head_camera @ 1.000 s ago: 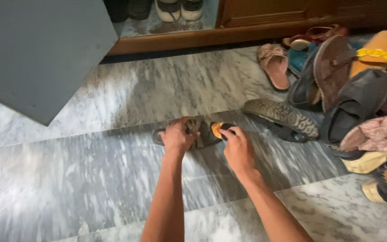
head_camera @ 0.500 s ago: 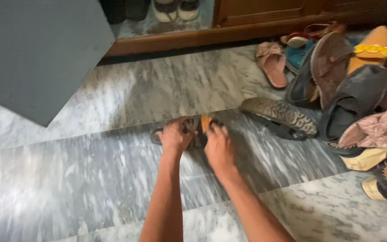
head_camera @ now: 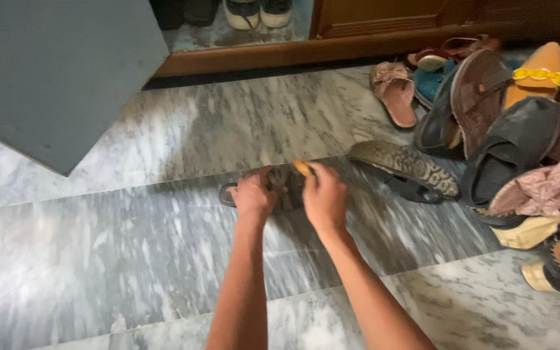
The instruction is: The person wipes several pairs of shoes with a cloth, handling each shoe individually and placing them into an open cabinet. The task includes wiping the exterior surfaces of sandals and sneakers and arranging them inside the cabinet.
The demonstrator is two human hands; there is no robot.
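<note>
Marble floor: left hand and right hand both clamped on dark sandal; loose grip risks dropping it onto the neighbouring patterned sandal.

Dark sandal mostly hidden under hands; grip unclear.

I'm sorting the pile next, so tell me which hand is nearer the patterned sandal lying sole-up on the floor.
Right. The right hand is on the dark sandal, just left of the patterned sandal; the left hand grips the same dark sandal farther left.
</note>
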